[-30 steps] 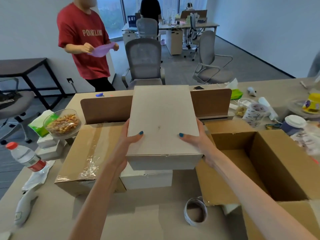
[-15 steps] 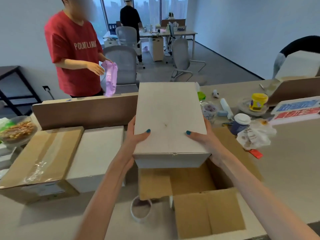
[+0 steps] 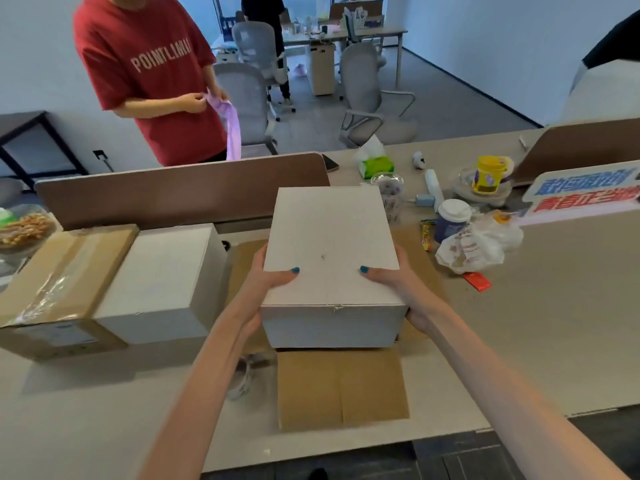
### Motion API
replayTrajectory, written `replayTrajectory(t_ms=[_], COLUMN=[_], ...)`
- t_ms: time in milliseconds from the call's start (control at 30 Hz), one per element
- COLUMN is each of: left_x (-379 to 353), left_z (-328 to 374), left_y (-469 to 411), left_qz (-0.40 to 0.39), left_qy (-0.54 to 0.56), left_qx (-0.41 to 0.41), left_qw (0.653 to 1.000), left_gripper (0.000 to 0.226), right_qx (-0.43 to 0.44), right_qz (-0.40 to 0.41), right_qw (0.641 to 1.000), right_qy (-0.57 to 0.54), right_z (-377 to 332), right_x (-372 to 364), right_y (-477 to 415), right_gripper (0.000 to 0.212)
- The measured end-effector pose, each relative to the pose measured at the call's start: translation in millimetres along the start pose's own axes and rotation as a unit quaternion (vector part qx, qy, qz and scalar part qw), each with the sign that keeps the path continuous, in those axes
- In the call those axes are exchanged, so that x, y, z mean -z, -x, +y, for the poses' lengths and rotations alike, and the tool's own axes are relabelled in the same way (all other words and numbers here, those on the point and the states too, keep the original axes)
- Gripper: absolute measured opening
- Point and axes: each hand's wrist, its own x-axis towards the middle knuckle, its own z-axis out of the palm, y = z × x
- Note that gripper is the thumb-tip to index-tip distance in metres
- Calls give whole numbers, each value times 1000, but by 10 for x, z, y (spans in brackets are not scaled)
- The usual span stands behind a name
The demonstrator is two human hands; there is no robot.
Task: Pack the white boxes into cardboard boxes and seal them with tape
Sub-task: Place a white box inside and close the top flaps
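Note:
I hold a white box (image 3: pixel 332 251) level over an open cardboard box (image 3: pixel 343 389), whose near flap lies spread toward me. My left hand (image 3: pixel 268 282) grips the white box's left side, thumb on top. My right hand (image 3: pixel 394 282) grips its right side the same way. The cardboard box's inside is mostly hidden under the white box. A second white box (image 3: pixel 162 282) sits on the table to the left, beside a taped cardboard box (image 3: pixel 59 285). A roll of clear tape (image 3: pixel 244 379) lies partly behind my left forearm.
A brown divider panel (image 3: pixel 180 192) runs across the table behind the boxes. Cups, a crumpled bag (image 3: pixel 478 244) and a sign (image 3: pixel 581 192) crowd the right side. A snack bowl (image 3: pixel 24 226) stands far left. A person in a red shirt (image 3: pixel 149 71) stands beyond the divider.
Both hands carried the white box to the right, from above the second white box to over the open cardboard box, and lowered it there. My view swung right with it.

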Motion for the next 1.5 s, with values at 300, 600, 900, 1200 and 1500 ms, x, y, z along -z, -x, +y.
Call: replayTrajectory(t_ms=[300, 600, 900, 1200, 1500], left_x=[-13, -12, 56, -150, -206], left_z=[-193, -305, -625, -849, -1047], left_y=[-214, -477, -635, -640, -549], left_qz=[13, 41, 59, 29, 43], left_qy=[43, 24, -134, -409, -451], left_qx=[77, 104, 114, 87, 70], left_qw=[996, 993, 983, 908, 889], left_gripper=[87, 88, 91, 74, 68], right_qx=[-72, -90, -37, -3, -36], right_qz=[-11, -11, -28, -19, -31], right_qw=[997, 996, 996, 953, 919], right_qy=[-21, -12, 73, 301, 393], right_z=[152, 256, 597, 855, 1056], right_x=[84, 177, 171, 71, -5], right_y=[-336, -658, -724, -767, -731], right_gripper=[80, 80, 98, 104, 93])
